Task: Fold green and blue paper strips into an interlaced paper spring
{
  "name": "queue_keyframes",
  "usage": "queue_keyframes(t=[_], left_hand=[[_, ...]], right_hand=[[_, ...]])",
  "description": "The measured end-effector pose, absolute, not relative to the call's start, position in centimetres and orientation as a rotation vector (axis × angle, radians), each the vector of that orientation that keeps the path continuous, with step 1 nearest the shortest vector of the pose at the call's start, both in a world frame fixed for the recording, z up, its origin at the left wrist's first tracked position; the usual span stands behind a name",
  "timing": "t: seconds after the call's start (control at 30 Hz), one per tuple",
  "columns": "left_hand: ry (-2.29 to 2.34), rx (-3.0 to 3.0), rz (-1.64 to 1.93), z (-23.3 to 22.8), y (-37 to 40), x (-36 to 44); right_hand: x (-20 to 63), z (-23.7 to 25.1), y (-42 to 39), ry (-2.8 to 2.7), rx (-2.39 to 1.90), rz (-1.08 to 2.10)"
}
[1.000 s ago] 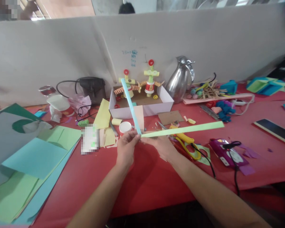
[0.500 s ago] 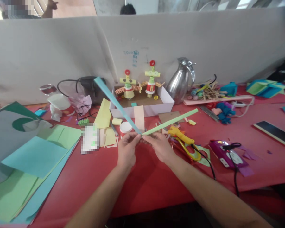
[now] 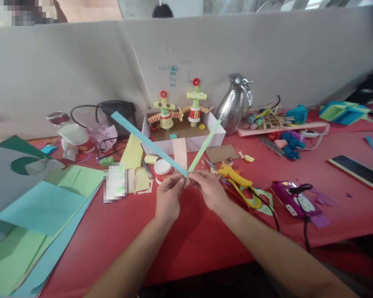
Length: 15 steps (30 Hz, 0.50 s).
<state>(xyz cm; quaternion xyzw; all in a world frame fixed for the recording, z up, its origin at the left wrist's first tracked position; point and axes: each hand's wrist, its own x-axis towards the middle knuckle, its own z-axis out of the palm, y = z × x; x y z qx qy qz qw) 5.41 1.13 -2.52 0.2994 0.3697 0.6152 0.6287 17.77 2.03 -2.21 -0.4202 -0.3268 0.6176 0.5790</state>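
Both my hands meet over the red table, pinching two paper strips where their ends join. My left hand is closed on the lower end of the blue paper strip, which slants up to the left. Fingers of my right hand are closed at the base of the green paper strip, which rises to the right. The fingertips partly hide the joint. Just behind my left hand stands a small white paper cup with a red band. A yellow glue gun lies beyond my right hand.
Behind the hands, a white box holds two paper figures. A steel jug stands beside it. Coloured paper sheets lie at left; a purple device with a black cable and a phone lie at right.
The green strip has swung from a low slant to a steeper one, closer to the blue strip. The blue strip leans slightly lower to the left. Both hands stay pinched together.
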Motion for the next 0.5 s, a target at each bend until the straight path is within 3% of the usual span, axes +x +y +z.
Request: queue_keyframes(t=[0.2, 0.5], left_hand=[[0.843, 0.513, 1.166, -2.0, 2.4, 4.0], [0.893, 0.410, 1.106, -2.1, 2.7, 4.2]], right_hand=[[18.6, -1.9, 2.2, -0.942, -1.020, 1.429], [18.8, -1.2, 2.0, -1.025, -1.069, 1.387]])
